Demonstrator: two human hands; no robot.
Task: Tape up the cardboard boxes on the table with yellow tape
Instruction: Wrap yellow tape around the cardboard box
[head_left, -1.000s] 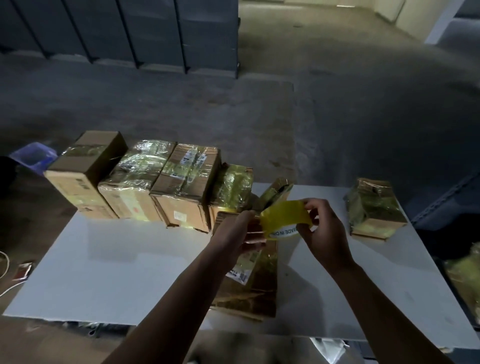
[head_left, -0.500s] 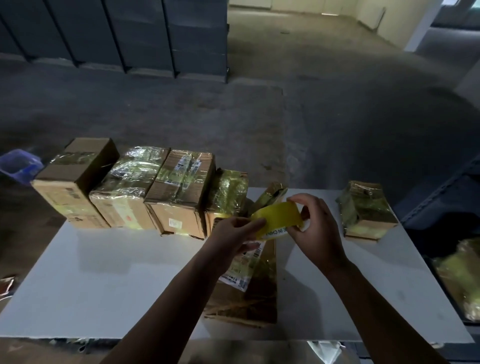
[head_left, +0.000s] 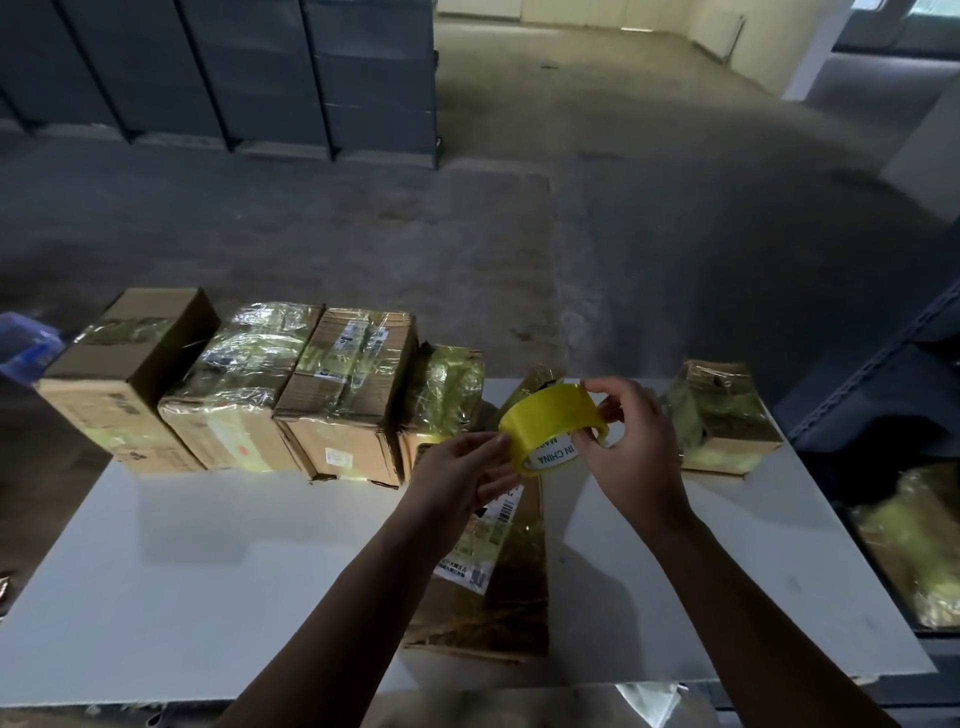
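Note:
A roll of yellow tape (head_left: 550, 423) is held up over the white table (head_left: 208, 597). My right hand (head_left: 634, 447) grips the roll by its rim and core. My left hand (head_left: 462, 473) has its fingertips on the roll's left edge, pinching at the tape. Below the hands lies a long cardboard box (head_left: 498, 587) with a white label and yellow tape on it. Several taped cardboard boxes (head_left: 332, 405) stand in a row at the table's far left. One more small taped box (head_left: 722, 421) sits at the far right.
Grey metal shelving (head_left: 223, 73) lines the far wall across a bare concrete floor. A dark rack (head_left: 883, 364) stands to the right of the table, with a taped parcel (head_left: 914, 540) low on it. A blue bin (head_left: 26, 338) lies on the floor at left.
The hands have lifted the roll a little and turned it, so its printed core faces me more. My left fingertips have slid to the roll's left edge. The camera has tilted up.

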